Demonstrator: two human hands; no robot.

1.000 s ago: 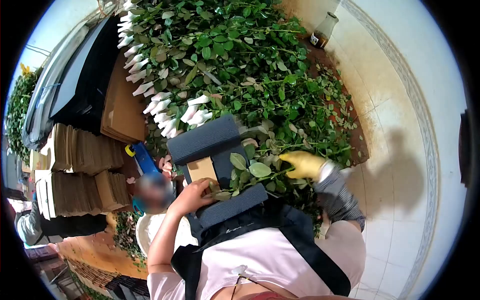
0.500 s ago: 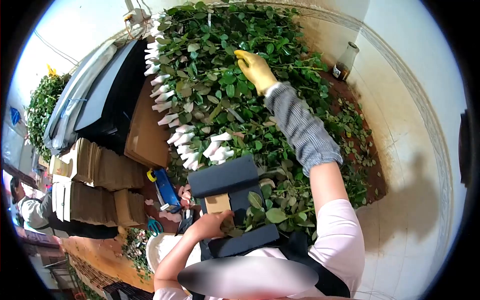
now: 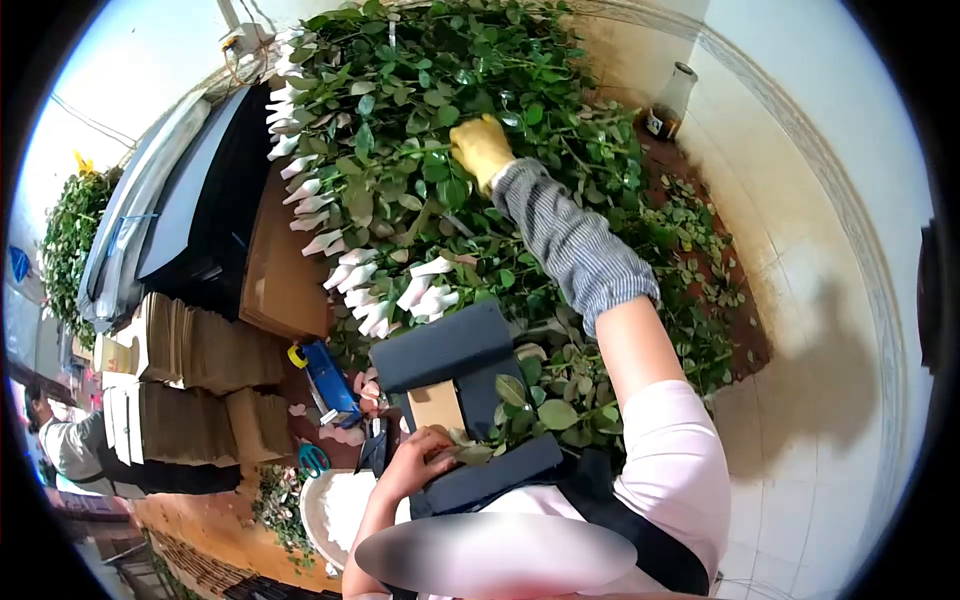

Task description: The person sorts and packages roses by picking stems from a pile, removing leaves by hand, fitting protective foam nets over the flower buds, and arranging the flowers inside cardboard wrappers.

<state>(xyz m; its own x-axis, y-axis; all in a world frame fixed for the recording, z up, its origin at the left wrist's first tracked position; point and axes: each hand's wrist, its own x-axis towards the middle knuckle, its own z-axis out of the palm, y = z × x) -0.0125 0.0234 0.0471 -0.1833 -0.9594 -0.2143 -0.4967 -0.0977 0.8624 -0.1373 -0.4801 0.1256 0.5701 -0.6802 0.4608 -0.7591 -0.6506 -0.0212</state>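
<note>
My right hand (image 3: pixel 482 150), in a yellow glove, reaches into a large pile of leafy rose stems (image 3: pixel 420 110). Its fingers are curled round a stem, with the fingertips partly hidden by leaves. Pale sleeves (image 3: pixel 310 190) cover the flower heads along the pile's left edge. My bare left hand (image 3: pixel 415 462) lies at the lower left of a dark padded stand (image 3: pixel 440 345), fingers bent inward by some leaves. What it holds, if anything, is hidden. A piece of cardboard (image 3: pixel 435 405) lies in the stand, and a leafy sprig (image 3: pixel 555 410) is beside it.
Left of the stand are a blue box (image 3: pixel 330 382), teal-handled scissors (image 3: pixel 313 459) and a white tub (image 3: pixel 325 510). Stacked cardboard (image 3: pixel 185 425) stands farther left, near another person (image 3: pixel 70 445). A glass bottle (image 3: pixel 670 105) stands by the wall.
My right hand has gone from partly open above the foliage to closed within it. My left hand has shifted slightly down and left, uncovering more cardboard. The whole view has shifted a little.
</note>
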